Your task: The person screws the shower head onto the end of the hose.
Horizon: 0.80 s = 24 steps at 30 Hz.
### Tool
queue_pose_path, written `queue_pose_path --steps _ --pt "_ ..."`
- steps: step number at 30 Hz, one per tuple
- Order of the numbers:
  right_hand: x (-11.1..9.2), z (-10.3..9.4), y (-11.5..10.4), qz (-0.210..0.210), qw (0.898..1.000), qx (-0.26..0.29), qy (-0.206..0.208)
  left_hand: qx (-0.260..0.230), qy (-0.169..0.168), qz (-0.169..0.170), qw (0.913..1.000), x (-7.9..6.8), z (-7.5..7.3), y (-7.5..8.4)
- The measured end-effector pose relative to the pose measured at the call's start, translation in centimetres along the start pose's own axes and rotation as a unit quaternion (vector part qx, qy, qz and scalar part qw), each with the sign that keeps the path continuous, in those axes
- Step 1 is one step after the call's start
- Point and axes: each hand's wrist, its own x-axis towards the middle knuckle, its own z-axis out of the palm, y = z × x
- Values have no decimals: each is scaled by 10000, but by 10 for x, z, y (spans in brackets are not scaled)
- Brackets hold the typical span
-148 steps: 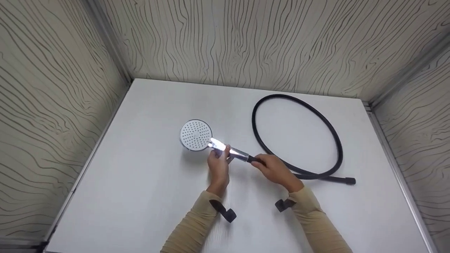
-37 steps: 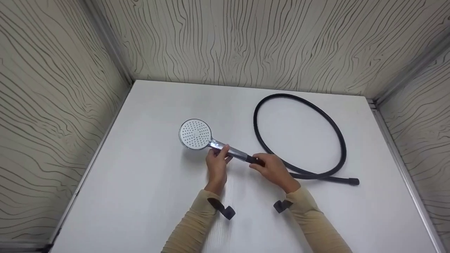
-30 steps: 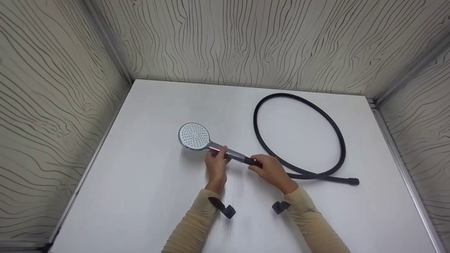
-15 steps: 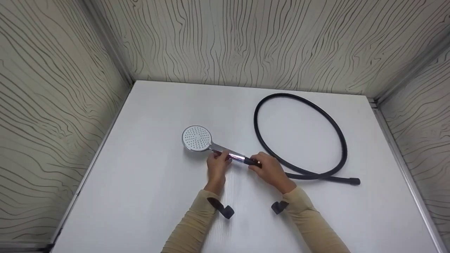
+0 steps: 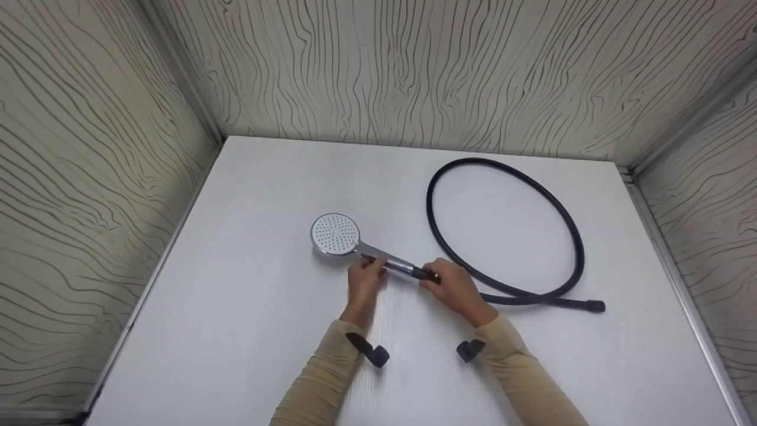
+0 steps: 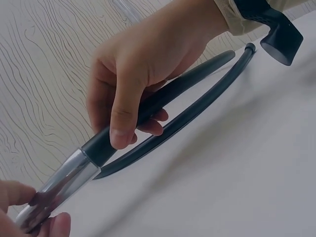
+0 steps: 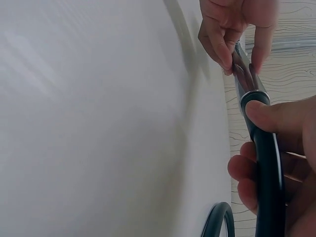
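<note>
A chrome shower head [image 5: 335, 235] with a round white face of small nozzles points toward the upper left in the head view. My left hand [image 5: 362, 287] pinches its handle between thumb and fingers. At the handle's lower end my right hand [image 5: 454, 288] grips the black shower hose [image 5: 576, 248] just behind the joint. The left wrist view shows the black hose end [image 6: 101, 148] meeting the chrome handle [image 6: 69, 177] in line. In the right wrist view, my right thumb [image 7: 261, 113] lies along the hose right at the chrome rim.
The rest of the hose lies in one big loop on the white table [image 5: 248, 296], its free end fitting [image 5: 595, 306] toward the right. Wood-patterned panels [image 5: 378, 71] rise behind and at both sides. Black wrist mounts [image 5: 378, 355] hang at both cuffs.
Over the last second or so the shower head has shifted slightly right and nearer, and its handle has rolled a little. Both hands keep their holds; the hose loop has barely moved.
</note>
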Motion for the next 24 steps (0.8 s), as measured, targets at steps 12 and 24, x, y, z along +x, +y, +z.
queue_pose_path --steps 12,24 --pt "0 2 1 80 9999 -74 -119 210 -211 18 9996 5 -8 -4" --pt "-1 6 5 63 9998 -63 -160 62 -264 -148 9995 7 -7 -11"
